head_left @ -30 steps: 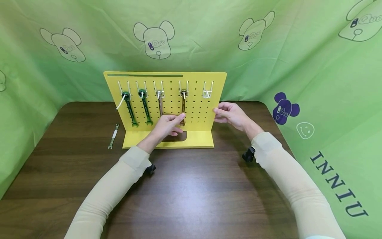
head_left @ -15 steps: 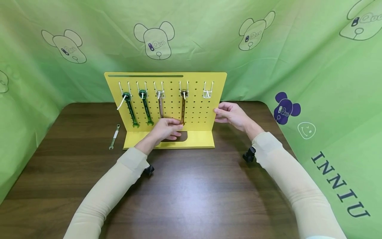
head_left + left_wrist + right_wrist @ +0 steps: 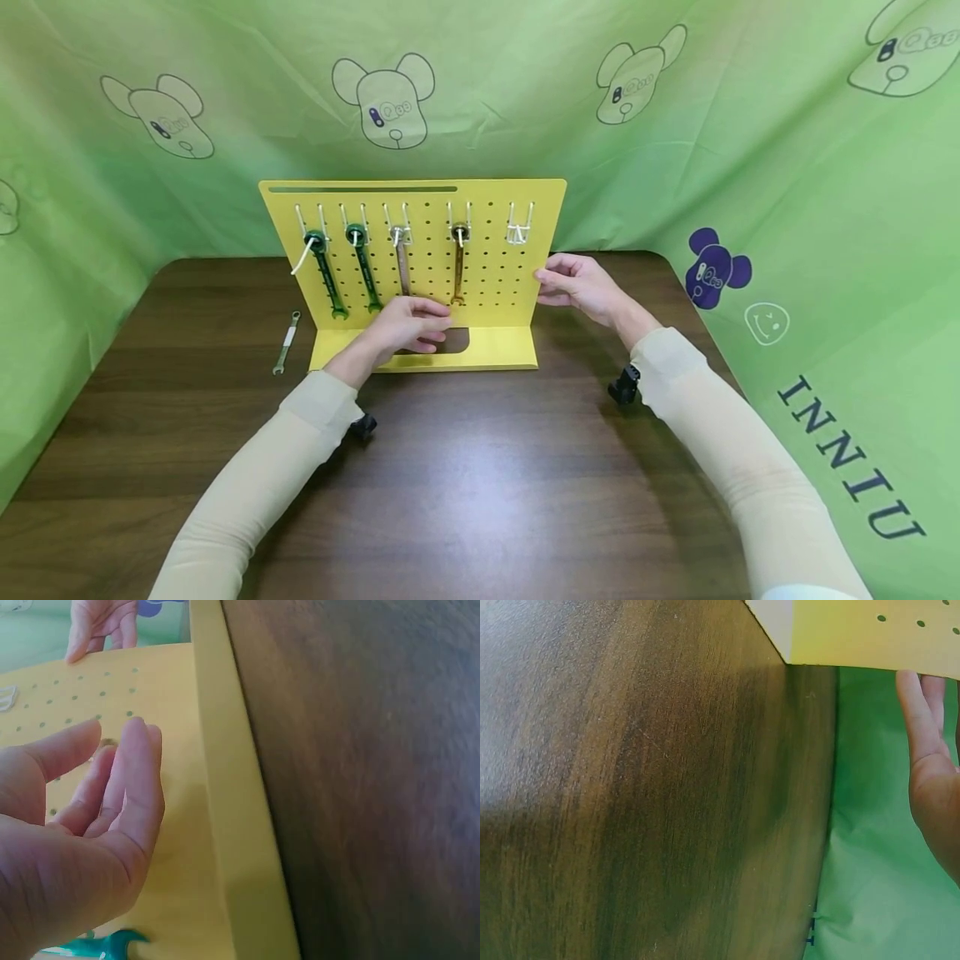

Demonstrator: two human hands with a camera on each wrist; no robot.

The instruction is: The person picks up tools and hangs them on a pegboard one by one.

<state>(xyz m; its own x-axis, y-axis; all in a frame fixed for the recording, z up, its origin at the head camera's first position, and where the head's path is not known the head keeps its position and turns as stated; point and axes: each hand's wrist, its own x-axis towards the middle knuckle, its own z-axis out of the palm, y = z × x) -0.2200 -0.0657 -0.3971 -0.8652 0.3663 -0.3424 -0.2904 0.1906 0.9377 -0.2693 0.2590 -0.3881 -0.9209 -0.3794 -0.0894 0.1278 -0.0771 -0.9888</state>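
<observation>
A yellow pegboard (image 3: 498,287) stands upright on the table. My left hand (image 3: 405,327) is held before its lower middle, fingers fairly straight and nothing between them and the thumb. Just beyond its fingertips, a bronze wrench (image 3: 459,271) hangs from a white hook. A silver wrench (image 3: 402,265) hangs to the left, its lower end hidden behind that hand. Two green wrenches, an outer one (image 3: 327,279) and an inner one (image 3: 366,271), hang farther left. At the board's right edge, my right hand (image 3: 585,290) pinches the panel between thumb and fingers.
On the brown table (image 3: 480,483), a small wrench (image 3: 287,342) with a white band lies left of the board. A white hook (image 3: 519,235) at the board's upper right bears no wrench. Behind hangs a green printed curtain (image 3: 495,100).
My left hand has come down from the bronze wrench's lower part and drawn back slightly left. The bronze wrench's lower end now shows fully. My right hand stays at the board's edge.
</observation>
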